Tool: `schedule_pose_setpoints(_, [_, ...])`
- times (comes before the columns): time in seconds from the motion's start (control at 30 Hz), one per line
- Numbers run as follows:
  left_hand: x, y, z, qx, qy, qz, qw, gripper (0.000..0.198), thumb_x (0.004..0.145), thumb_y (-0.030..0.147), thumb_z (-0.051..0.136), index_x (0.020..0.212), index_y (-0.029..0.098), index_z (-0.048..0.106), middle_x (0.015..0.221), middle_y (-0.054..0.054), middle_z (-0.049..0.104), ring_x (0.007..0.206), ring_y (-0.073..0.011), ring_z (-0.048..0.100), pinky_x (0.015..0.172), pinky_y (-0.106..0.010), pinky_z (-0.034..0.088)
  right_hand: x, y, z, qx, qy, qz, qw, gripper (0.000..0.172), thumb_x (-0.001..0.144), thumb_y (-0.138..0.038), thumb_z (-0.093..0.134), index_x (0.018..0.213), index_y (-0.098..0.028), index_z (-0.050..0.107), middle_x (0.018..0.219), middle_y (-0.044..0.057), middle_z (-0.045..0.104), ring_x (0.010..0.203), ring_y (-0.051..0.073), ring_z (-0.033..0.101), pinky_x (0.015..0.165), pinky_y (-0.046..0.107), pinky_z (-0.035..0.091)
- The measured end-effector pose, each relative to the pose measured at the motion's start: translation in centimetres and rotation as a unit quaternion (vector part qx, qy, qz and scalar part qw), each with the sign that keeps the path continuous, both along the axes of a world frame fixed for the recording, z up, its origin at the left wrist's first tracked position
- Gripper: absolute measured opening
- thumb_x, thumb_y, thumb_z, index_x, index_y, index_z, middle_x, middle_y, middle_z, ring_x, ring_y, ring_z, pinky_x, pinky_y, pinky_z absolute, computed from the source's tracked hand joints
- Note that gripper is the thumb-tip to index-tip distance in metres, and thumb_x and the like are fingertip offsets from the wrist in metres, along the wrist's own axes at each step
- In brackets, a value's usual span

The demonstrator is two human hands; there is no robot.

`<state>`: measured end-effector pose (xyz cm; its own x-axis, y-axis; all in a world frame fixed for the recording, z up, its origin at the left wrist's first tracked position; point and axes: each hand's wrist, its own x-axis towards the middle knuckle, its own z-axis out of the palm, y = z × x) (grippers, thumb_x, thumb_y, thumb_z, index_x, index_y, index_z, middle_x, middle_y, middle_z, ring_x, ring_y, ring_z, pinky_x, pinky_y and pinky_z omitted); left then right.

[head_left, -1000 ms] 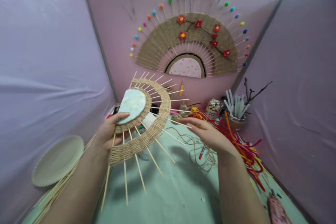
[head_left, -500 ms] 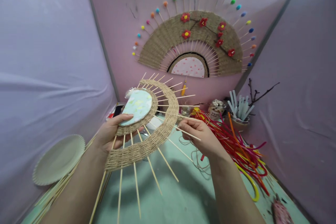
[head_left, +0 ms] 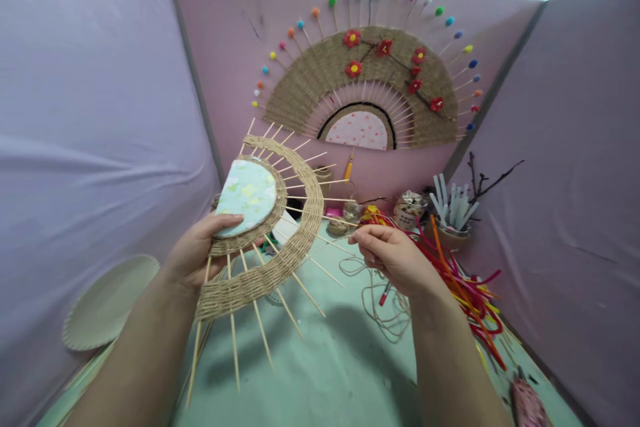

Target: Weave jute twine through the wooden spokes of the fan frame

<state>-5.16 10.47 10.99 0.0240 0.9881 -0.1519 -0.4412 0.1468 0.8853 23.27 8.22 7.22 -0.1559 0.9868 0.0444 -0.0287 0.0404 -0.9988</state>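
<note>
My left hand is closed on the near edge of a half-round woven fan, thumb flat on its pale blue patterned fabric centre and fingers underneath. Thin wooden sticks radiate from that centre. A band of woven twine runs across them in an arc, apart from the centre. To the right of the band, my right hand is pinched shut beside the stick ends, on what looks like a strand of twine; the strand between the fingers barely shows. Loose twine lies in loops on the table below.
A larger finished fan with red flowers and coloured balls hangs on the back panel. Red and orange pipe cleaners lie at right, near a jar of glue sticks. A pale scalloped plate leans at left.
My right hand has drawn away from the woven band, slightly to the right. The fan has shifted left in my left hand and turned a little, uncovering more of the table behind it.
</note>
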Motion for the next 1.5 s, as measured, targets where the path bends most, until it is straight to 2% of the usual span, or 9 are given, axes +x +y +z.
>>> schedule_pose_setpoints(0.2, [-0.1, -0.2, -0.1, 0.023, 0.017, -0.027, 0.999, 0.053, 0.070, 0.004, 0.063, 0.122, 0.010, 0.057, 0.088, -0.010, 0.075, 0.065, -0.0222, 0.071, 0.066, -0.037, 0.062, 0.7, -0.8, 1.0, 0.140, -0.164, -0.120, 0.969, 0.023, 0.079, -0.040, 0.064, 0.072, -0.017, 0.064, 0.060, -0.002, 0.050, 0.054, 0.010, 0.039, 0.050, 0.024, 0.029])
schedule_pose_setpoints(0.33, [-0.1, -0.3, -0.2, -0.038, 0.014, -0.012, 0.999, 0.047, 0.072, 0.003, 0.060, 0.119, 0.007, 0.058, 0.076, -0.009, 0.074, 0.057, -0.0203, 0.070, 0.064, -0.033, 0.062, 0.9, -0.6, 1.0, 0.200, -0.179, -0.154, 0.951, 0.020, 0.080, -0.037, 0.063, 0.073, -0.018, 0.066, 0.062, -0.001, 0.054, 0.058, 0.011, 0.045, 0.053, 0.024, 0.034])
schedule_pose_setpoints(0.5, [0.4, -0.5, 0.4, -0.109, 0.002, -0.012, 0.994, 0.046, 0.078, 0.002, 0.053, 0.124, 0.004, 0.053, 0.067, -0.008, 0.073, 0.049, -0.0196, 0.067, 0.057, -0.031, 0.061, 1.5, -0.3, 0.6, 0.179, -0.115, -0.106, 0.971, 0.018, 0.078, -0.034, 0.065, 0.071, -0.017, 0.066, 0.062, 0.000, 0.057, 0.056, 0.011, 0.047, 0.053, 0.024, 0.037])
schedule_pose_setpoints(0.63, [1.1, -0.7, 0.6, -0.125, -0.010, -0.039, 0.991, 0.046, 0.082, 0.002, 0.047, 0.128, 0.003, 0.050, 0.061, -0.007, 0.071, 0.044, -0.0187, 0.066, 0.047, -0.026, 0.058, 0.8, 0.2, 0.0, 0.195, -0.065, -0.120, 0.971, 0.017, 0.076, -0.035, 0.068, 0.072, -0.018, 0.067, 0.065, 0.001, 0.059, 0.058, 0.011, 0.048, 0.055, 0.024, 0.039])
schedule_pose_setpoints(0.87, [2.0, -0.9, 0.1, -0.153, -0.021, -0.087, 0.984, 0.051, 0.078, 0.005, 0.055, 0.129, 0.005, 0.050, 0.075, -0.012, 0.074, 0.056, -0.0226, 0.070, 0.048, -0.026, 0.058, -0.8, 0.8, -0.3, 0.226, -0.067, -0.125, 0.964, 0.021, 0.080, -0.036, 0.064, 0.072, -0.017, 0.069, 0.071, 0.003, 0.060, 0.063, 0.013, 0.051, 0.057, 0.025, 0.040])
schedule_pose_setpoints(1.1, [1.0, -0.6, -0.1, -0.108, 0.017, -0.072, 0.991, 0.047, 0.081, 0.004, 0.052, 0.128, 0.004, 0.051, 0.065, -0.007, 0.072, 0.054, -0.0195, 0.069, 0.052, -0.027, 0.059, 1.2, 0.5, -0.1, 0.186, -0.108, -0.160, 0.963, 0.023, 0.076, -0.038, 0.068, 0.068, -0.017, 0.062, 0.057, -0.003, 0.050, 0.053, 0.009, 0.041, 0.051, 0.023, 0.032])
schedule_pose_setpoints(1.3, [-0.1, -0.1, -0.9, -0.064, 0.062, -0.111, 0.990, 0.053, 0.075, 0.008, 0.058, 0.128, 0.009, 0.051, 0.076, -0.009, 0.074, 0.064, -0.0204, 0.071, 0.058, -0.027, 0.060, 2.3, 0.2, 0.1, 0.129, -0.129, -0.083, 0.980, 0.016, 0.078, -0.032, 0.062, 0.073, -0.017, 0.063, 0.061, -0.001, 0.054, 0.055, 0.009, 0.042, 0.051, 0.023, 0.032])
schedule_pose_setpoints(1.4, [-0.4, -0.1, -0.8, -0.041, 0.074, -0.118, 0.989, 0.058, 0.073, 0.008, 0.060, 0.130, 0.011, 0.050, 0.080, -0.009, 0.075, 0.066, -0.0221, 0.071, 0.057, -0.028, 0.059, 2.7, -0.2, 0.3, 0.135, -0.173, -0.070, 0.973, 0.016, 0.080, -0.032, 0.059, 0.078, -0.017, 0.065, 0.063, 0.000, 0.055, 0.055, 0.010, 0.043, 0.051, 0.023, 0.033])
schedule_pose_setpoints(1.5, [-0.6, -0.3, -0.6, -0.018, 0.077, -0.128, 0.989, 0.060, 0.070, 0.008, 0.061, 0.129, 0.011, 0.051, 0.083, -0.011, 0.074, 0.065, -0.0232, 0.071, 0.056, -0.030, 0.059, 3.1, -0.8, 0.7, 0.165, -0.219, -0.095, 0.957, 0.017, 0.082, -0.033, 0.060, 0.079, -0.017, 0.065, 0.064, 0.000, 0.056, 0.056, 0.011, 0.044, 0.051, 0.024, 0.034])
